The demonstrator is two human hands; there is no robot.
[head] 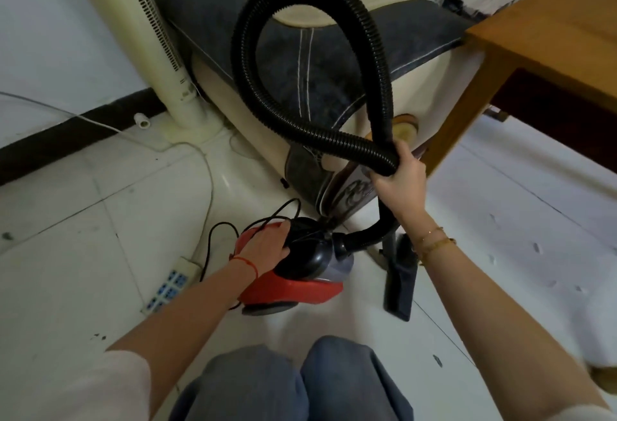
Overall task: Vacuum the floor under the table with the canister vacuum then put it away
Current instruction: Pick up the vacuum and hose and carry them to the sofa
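A view from a head-worn camera looking down at a person's two bare arms and bent knees in blue trousers (293,384), on a white tiled floor (66,287). The landmark is a red and black canister vacuum (293,273), which sits on the floor just ahead of the knees. The left hand (267,247) rests on top of the vacuum, fingers curled around its black upper part where a black power cord (213,237) is bunched. A ribbed black hose (300,63) leaves the right side of the vacuum, rises in a tall loop above it and comes back down to the right hand (397,173), which grips the hose with fingers wrapped tightly around it, up and to the right of the vacuum. A dark floor nozzle (400,283) lies on the tiles just right of the vacuum. A white power strip (170,283) lies to the vacuum's left. Behind the vacuum stands a cream and grey sofa (300,80), with a cream tower fan (150,36) to its left. The corner of a wooden table (534,36) juts in beyond the vacuum, to the right
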